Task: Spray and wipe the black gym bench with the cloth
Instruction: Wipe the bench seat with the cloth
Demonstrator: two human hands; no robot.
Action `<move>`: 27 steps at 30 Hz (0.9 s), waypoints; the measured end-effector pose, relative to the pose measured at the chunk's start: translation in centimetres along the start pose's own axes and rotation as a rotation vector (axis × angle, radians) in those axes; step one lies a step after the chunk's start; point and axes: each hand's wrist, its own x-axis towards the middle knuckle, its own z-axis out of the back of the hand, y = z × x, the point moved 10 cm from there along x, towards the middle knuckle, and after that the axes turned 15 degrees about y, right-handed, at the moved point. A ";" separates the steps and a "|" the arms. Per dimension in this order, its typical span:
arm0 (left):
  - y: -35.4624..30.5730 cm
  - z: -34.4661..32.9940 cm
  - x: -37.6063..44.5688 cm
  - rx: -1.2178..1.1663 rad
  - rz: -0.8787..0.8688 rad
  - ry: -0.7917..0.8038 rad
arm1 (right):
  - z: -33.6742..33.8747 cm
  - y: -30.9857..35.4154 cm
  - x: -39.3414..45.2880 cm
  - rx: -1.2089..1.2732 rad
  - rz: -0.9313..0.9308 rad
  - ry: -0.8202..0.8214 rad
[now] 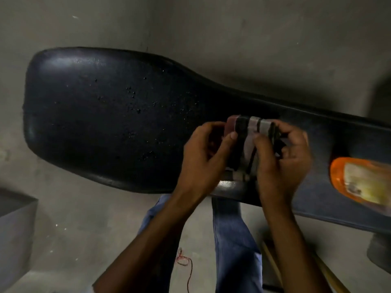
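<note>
Striped cloth (247,144) gripped by both hands, left (203,157), right (281,159), above bench (101,115)

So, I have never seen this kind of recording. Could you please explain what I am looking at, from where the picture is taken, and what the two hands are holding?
There is no machine here. A person wears a camera on the head, so the single picture looks down at their own arms.

The big dark shape is a black gym bench; small droplets sit on its wide end. The left hand and the right hand both grip a folded striped cloth just above the bench, pinched between thumbs and fingers.

At the right edge, an orange bottle lies on the bench. Below you see blue trousers and a grey floor.
</note>
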 end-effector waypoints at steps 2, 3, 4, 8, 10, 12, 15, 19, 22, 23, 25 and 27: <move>-1.2 2.8 -0.5 -0.048 -0.038 -0.023 | -2.1 0.4 1.1 0.168 -0.038 0.044; -1.7 4.4 -0.8 -0.073 -0.047 -0.032 | -3.4 0.6 1.5 0.249 -0.060 0.054; -2.1 5.4 -1.0 -0.098 -0.044 -0.031 | -4.5 0.7 1.7 0.326 -0.091 0.057; -1.3 9.4 -1.8 -0.357 0.004 -0.045 | -9.4 4.8 1.6 0.135 -0.011 0.092; -1.1 12.4 -2.4 -0.387 -0.017 -0.126 | -12.2 7.7 0.9 -0.069 0.122 0.110; -0.9 15.7 -3.0 -0.375 -0.047 -0.200 | -15.2 9.6 0.6 -0.145 0.210 0.121; -1.2 20.3 -4.1 -0.234 -0.108 -0.292 | -19.5 11.4 0.5 -0.127 0.263 0.143; -1.1 24.3 -5.7 0.026 -0.151 -0.413 | -24.3 13.1 0.3 -0.167 0.300 0.186; 0.5 26.5 -8.1 0.272 -0.118 -0.633 | -27.7 13.6 -0.3 -0.549 0.388 0.211; 1.4 27.1 -9.1 0.338 -0.076 -0.720 | -29.0 13.6 -0.6 -0.690 0.432 0.240; 3.4 28.0 -10.8 0.418 0.007 -0.823 | -31.7 13.0 -0.9 -0.862 0.488 0.363; 5.8 28.4 -11.6 0.482 0.072 -0.841 | -33.8 12.2 -1.2 -0.933 0.511 0.467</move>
